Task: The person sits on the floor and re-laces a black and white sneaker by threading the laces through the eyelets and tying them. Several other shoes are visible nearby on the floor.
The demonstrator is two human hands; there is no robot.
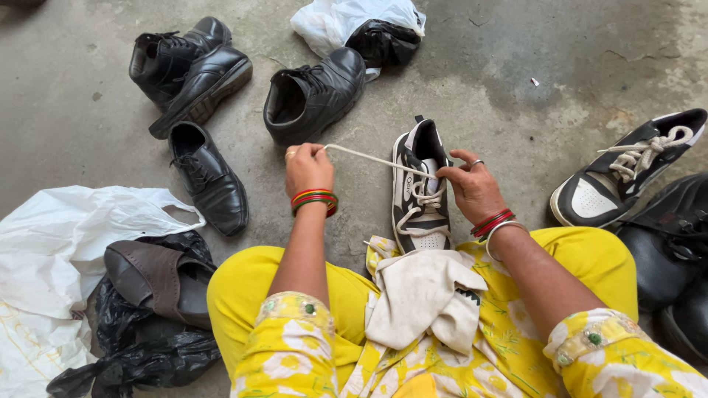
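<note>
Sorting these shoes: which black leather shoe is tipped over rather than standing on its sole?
The black shoe at top left, leaning on its partner boot with its sole edge showing. The other black shoes stand upright.

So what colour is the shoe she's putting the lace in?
The sneaker is black and white, with a white lace. The head view shows it best.

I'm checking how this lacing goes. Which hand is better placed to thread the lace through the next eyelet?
Probably the right hand: it rests at the black-and-white sneaker's eyelets. The left hand pulls the white lace taut, away from the shoe.
</note>
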